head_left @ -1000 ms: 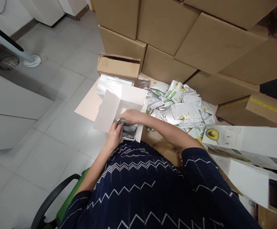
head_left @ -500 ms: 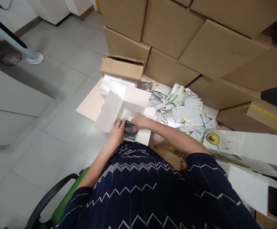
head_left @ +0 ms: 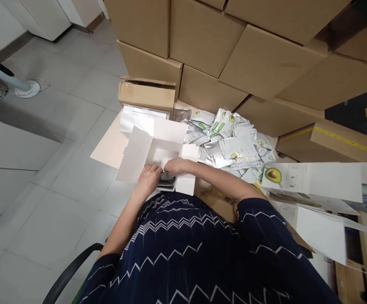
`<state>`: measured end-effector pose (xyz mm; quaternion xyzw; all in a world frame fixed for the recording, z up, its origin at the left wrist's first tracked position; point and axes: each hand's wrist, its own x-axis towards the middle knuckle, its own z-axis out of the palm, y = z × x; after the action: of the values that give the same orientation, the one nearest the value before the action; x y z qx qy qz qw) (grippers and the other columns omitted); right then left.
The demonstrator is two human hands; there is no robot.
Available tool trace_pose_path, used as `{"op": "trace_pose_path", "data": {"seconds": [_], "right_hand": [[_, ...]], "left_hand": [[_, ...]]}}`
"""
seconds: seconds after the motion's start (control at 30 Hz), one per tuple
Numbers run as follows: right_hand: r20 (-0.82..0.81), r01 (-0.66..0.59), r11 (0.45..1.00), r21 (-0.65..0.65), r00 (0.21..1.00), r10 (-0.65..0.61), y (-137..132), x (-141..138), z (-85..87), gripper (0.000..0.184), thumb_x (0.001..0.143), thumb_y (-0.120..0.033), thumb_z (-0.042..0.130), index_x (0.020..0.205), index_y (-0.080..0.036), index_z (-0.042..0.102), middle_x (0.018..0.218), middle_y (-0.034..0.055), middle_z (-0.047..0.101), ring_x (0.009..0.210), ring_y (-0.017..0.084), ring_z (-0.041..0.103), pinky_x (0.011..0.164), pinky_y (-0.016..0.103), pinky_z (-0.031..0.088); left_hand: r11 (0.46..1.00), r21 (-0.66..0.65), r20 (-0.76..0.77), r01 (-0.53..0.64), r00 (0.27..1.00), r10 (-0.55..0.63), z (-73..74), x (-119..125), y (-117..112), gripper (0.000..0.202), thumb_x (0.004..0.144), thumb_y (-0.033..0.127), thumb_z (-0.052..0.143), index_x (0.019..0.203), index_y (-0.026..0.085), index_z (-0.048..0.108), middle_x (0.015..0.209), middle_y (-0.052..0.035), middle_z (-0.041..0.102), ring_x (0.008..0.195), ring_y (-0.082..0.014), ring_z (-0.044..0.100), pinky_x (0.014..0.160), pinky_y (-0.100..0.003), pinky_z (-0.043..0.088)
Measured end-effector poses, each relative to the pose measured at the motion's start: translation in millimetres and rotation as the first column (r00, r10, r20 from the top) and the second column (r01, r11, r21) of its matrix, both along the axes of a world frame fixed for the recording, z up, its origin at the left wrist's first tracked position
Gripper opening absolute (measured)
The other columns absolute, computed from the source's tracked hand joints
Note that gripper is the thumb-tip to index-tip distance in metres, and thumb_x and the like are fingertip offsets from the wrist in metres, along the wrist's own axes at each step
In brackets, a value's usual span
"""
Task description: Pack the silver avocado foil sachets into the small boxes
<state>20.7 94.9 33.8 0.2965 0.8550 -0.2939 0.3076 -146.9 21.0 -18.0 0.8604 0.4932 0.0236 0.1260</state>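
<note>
An open white carton [head_left: 164,152] with its flaps spread stands right in front of my body. Dark grey flat packets [head_left: 167,180] are stacked at its near end, while the far end shows bare white bottom. My left hand [head_left: 149,177] reaches over the carton's left side, its fingers bent onto the packets' upper edges. From the right comes my right hand [head_left: 175,166], closed at the packets with its fingertips partly hidden. The two hands nearly meet over the packets. To the right lies a heap of silver and white sachets [head_left: 238,147] printed with avocados.
Brown cardboard boxes [head_left: 209,38] are stacked behind the table. A smaller brown box [head_left: 147,95] and white printed packets [head_left: 139,120] sit behind the carton. Flat white avocado-printed cartons [head_left: 325,181] lie at right. A chair armrest [head_left: 71,270] is at lower left.
My hands have come closer together over the packets, the right one moving left and away from my body. The whole view has shifted slightly.
</note>
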Motion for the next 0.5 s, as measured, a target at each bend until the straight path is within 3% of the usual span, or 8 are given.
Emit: {"op": "trace_pose_path", "data": {"seconds": [0.07, 0.13, 0.2, 0.27, 0.33, 0.4, 0.47, 0.5], "right_hand": [[-0.111, 0.016, 0.996, -0.083, 0.993, -0.025, 3, 3, 8.7, 0.028, 0.092, -0.031, 0.058, 0.100, -0.012, 0.076, 0.095, 0.0120, 0.075, 0.081, 0.019, 0.065, 0.069, 0.028, 0.044], [-0.308, 0.093, 0.979, -0.182, 0.940, -0.146, 10, 11, 20.7, 0.027, 0.094, -0.032, 0.057, 0.091, -0.012, 0.075, 0.089, 0.0096, 0.075, 0.077, 0.016, 0.064, 0.070, 0.025, 0.044], [-0.472, 0.285, 0.921, -0.266, 0.795, -0.382, 24, 26, 33.6, 0.031, 0.097, -0.035, 0.054, 0.086, -0.012, 0.072, 0.085, 0.0076, 0.075, 0.073, 0.012, 0.064, 0.069, 0.022, 0.045], [-0.552, 0.547, 0.790, -0.277, 0.582, -0.597, 44, 51, 43.7, 0.039, 0.099, -0.042, 0.050, 0.085, -0.012, 0.070, 0.080, 0.0060, 0.074, 0.066, 0.010, 0.063, 0.065, 0.020, 0.045], [-0.599, 0.765, 0.628, -0.142, 0.438, -0.670, 66, 84, 47.4, 0.048, 0.101, -0.048, 0.044, 0.086, -0.012, 0.069, 0.076, 0.0055, 0.072, 0.064, 0.010, 0.063, 0.064, 0.020, 0.046], [-0.548, 0.850, 0.509, 0.135, 0.492, -0.676, 85, 123, 42.4, 0.051, 0.101, -0.050, 0.042, 0.088, -0.011, 0.071, 0.083, 0.0092, 0.074, 0.076, 0.015, 0.067, 0.071, 0.023, 0.048], [-0.280, 0.780, 0.476, 0.407, 0.603, -0.747, 92, 161, 28.6, 0.051, 0.098, -0.053, 0.049, 0.098, -0.008, 0.074, 0.101, 0.0176, 0.074, 0.098, 0.024, 0.069, 0.083, 0.029, 0.049], [-0.108, 0.727, 0.489, 0.481, 0.603, -0.790, 91, 179, 19.0, 0.055, 0.096, -0.056, 0.052, 0.107, -0.007, 0.073, 0.112, 0.0225, 0.071, 0.107, 0.029, 0.067, 0.088, 0.033, 0.050]], "left_hand": [[1.000, -0.012, 0.022, 0.022, 1.000, -0.022, 1.1, -1, -1, 0.019, 0.092, 0.016, 0.051, 0.095, 0.017, 0.070, 0.089, -0.0107, 0.069, 0.092, -0.0270, 0.062, 0.090, -0.043, 0.046], [0.999, -0.038, 0.037, 0.032, 0.999, -0.031, 1.6, -2, -2, 0.022, 0.093, 0.016, 0.050, 0.093, 0.018, 0.071, 0.084, -0.0091, 0.070, 0.090, -0.0259, 0.062, 0.092, -0.043, 0.045], [0.998, -0.055, 0.039, 0.027, 0.999, -0.025, 1.1, -3, -3, 0.023, 0.094, 0.016, 0.049, 0.090, 0.020, 0.072, 0.081, -0.0078, 0.070, 0.088, -0.0251, 0.062, 0.097, -0.046, 0.043], [0.998, -0.058, 0.042, 0.020, 0.999, -0.017, 0.0, -4, -4, 0.024, 0.094, 0.016, 0.049, 0.088, 0.021, 0.072, 0.082, -0.0070, 0.070, 0.090, -0.0251, 0.062, 0.105, -0.051, 0.038], [0.998, -0.056, 0.053, 0.002, 0.999, 0.001, -1.0, -3, -5, 0.025, 0.094, 0.015, 0.049, 0.088, 0.021, 0.072, 0.084, -0.0070, 0.070, 0.093, -0.0253, 0.062, 0.111, -0.054, 0.033], [0.998, -0.062, 0.062, -0.015, 0.998, 0.019, -1.5, -2, -7, 0.026, 0.094, 0.015, 0.048, 0.090, 0.021, 0.072, 0.087, -0.0074, 0.071, 0.096, -0.0253, 0.062, 0.114, -0.055, 0.030], [0.996, -0.078, 0.056, -0.036, 0.998, 0.040, -1.6, -1, -8, 0.027, 0.094, 0.015, 0.046, 0.091, 0.021, 0.072, 0.089, -0.0079, 0.071, 0.097, -0.0252, 0.062, 0.115, -0.056, 0.030], [0.995, -0.088, 0.051, -0.048, 0.997, 0.052, -1.7, 0, -9, 0.027, 0.094, 0.015, 0.046, 0.091, 0.021, 0.072, 0.089, -0.0081, 0.071, 0.097, -0.0251, 0.062, 0.115, -0.056, 0.029]]}}
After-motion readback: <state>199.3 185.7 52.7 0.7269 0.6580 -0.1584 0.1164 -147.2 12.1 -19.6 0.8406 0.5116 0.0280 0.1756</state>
